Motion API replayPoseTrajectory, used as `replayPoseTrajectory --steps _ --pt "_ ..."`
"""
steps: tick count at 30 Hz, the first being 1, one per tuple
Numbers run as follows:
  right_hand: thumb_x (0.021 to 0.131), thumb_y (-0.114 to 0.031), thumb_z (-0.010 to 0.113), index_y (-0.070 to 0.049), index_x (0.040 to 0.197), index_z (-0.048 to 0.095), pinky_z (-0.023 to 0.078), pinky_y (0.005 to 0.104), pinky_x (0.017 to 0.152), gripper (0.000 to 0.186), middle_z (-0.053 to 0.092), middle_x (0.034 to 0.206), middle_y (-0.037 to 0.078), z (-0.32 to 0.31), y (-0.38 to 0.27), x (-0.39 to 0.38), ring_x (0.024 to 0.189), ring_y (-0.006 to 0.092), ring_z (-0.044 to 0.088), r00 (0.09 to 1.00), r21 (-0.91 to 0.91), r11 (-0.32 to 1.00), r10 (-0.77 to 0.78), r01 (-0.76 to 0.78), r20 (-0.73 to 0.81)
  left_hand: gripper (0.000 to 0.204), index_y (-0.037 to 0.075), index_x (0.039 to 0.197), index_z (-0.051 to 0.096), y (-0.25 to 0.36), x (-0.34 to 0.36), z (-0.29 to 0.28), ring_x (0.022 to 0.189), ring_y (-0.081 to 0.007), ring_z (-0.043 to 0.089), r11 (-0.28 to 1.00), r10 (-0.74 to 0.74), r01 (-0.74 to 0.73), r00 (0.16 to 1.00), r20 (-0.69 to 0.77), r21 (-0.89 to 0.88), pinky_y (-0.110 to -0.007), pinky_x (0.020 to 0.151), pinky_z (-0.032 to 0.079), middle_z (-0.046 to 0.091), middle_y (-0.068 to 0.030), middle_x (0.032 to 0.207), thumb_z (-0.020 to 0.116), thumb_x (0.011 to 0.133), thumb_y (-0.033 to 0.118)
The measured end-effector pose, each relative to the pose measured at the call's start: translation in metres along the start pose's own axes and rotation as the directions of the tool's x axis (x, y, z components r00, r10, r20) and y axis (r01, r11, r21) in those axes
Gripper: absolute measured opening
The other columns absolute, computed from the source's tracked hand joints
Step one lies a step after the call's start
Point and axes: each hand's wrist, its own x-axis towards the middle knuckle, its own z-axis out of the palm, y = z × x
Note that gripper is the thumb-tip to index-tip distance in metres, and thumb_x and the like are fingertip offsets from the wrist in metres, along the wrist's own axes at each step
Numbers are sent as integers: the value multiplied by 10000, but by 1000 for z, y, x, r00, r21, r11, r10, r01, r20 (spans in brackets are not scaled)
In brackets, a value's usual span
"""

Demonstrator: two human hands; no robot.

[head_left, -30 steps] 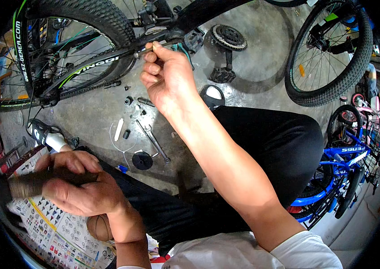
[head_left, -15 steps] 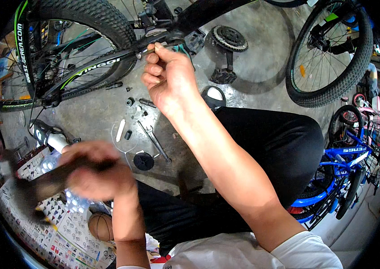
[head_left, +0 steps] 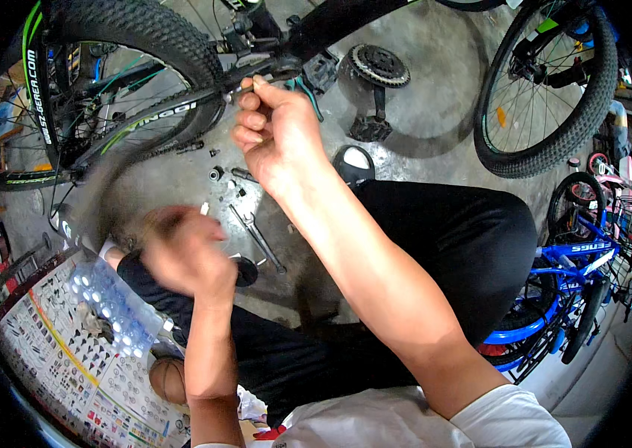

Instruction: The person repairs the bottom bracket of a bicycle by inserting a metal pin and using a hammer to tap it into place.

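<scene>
- R. hand (head_left: 275,134): fingers curled tight, pinched on a small metal part (head_left: 245,88) held against the bike frame (head_left: 182,112), beside the rear wheel (head_left: 118,67).
- Part sits at fingertips, upper-left of the hand.
- L. hand (head_left: 185,257): motion-blurred; grip and contents cannot be told. Located low-left, above the floor.
- Wrench (head_left: 256,239) noted on floor between the hands; crankset (head_left: 377,71) lying nearby.

left hand (head_left: 182,257) motion-blurred, its grip unreadable, rear wheel (head_left: 99,82) cut off at frame edge
</scene>
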Motion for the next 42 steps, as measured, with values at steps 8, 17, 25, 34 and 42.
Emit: replayPoseTrajectory --steps 8,17,25,34,42 --pt "1004 -179 533 -54 954 574 302 227 464 141 499 729 -16 0 -3 -2 550 69 399 999 -28 999 -17 16 -34 279 -2 1120 523 39 14 -26 554 -99 465 716 -415 233 900 -133 -658 -208 470 390 532 -59 773 468 1047 262" --pt "1003 -173 531 -57 952 574 302 228 458 134 499 723 -17 -9 4 0 541 69 399 1000 -32 999 15 -16 -25 222 -15 1070 555 18 -1 10 469 -78 441 888 -379 415 905 193 -198 -222 412 363 522 -4 678 546 1018 201" --pt "1004 -178 531 -59 952 567 299 226 465 135 498 729 -16 1 0 -3 557 67 397 1000 -33 999 5 -5 -1 355 13 1099 507 13 -3 -12 541 -145 449 928 -109 -9 949 -295 -373 -282 541 415 467 -29 657 386 1056 344" --pt "1004 -184 533 -61 958 571 293 224 462 137 492 720 -26 -1 -1 1 550 64 394 1000 -37 999 -10 9 -11 305 20 1060 547 43 16 -25 510 -88 409 797 -476 362 869 -135 -484 -226 461 380 495 -19 693 490 1032 319" --pt "1002 -175 531 -59 936 578 292 224 461 141 501 722 -20 -6 1 -1 548 66 397 1000 -22 1000 9 -9 -12 261 6 1032 537 20 -8 22 511 -114 503 876 -422 466 865 272 -121 -235 470 418 527 -14 685 465 1054 255"
